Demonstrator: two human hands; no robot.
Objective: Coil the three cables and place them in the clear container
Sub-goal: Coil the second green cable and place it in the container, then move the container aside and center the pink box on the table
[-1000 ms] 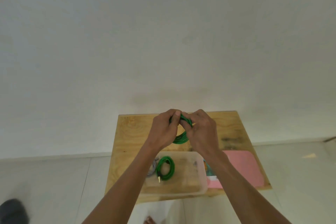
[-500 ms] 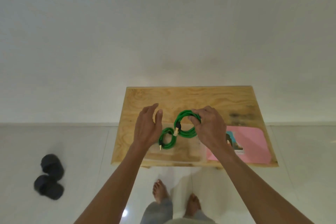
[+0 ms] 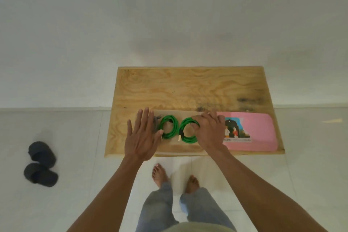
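Hands have dropped from where they were a second ago, when both were raised together over the far part of the wooden surface [image 3: 169, 88], pinching one green coil between them. Now the right hand [image 3: 209, 132] is down at the clear container [image 3: 180, 151], its fingers curled over the right side of the second green coil [image 3: 188, 131], which lies flat beside the first green coil [image 3: 169, 129]. The two loops sit just next to each other, nearly touching; half a second ago the right-hand coil was higher and tilted, in the air above the container. The left hand [image 3: 143, 137] has let go entirely: it is flat, fingers spread, palm down, holding nothing, over the container's left end. Its thumb tip is close to the first coil's lower left edge; whether it touches cannot be told. A grey cable [image 3: 156, 121] shows partly past the left hand's fingers, mostly hidden by them.

The view has also tilted down since the earliest picture: more floor [image 3: 56, 156] now shows, with a pair of dark slippers [image 3: 40, 164] to the left and the person's bare feet [image 3: 160, 174] and jeans near the surface's front edge. A pink mat [image 3: 259, 130] with a printed picture lies on the surface just right of the right hand.
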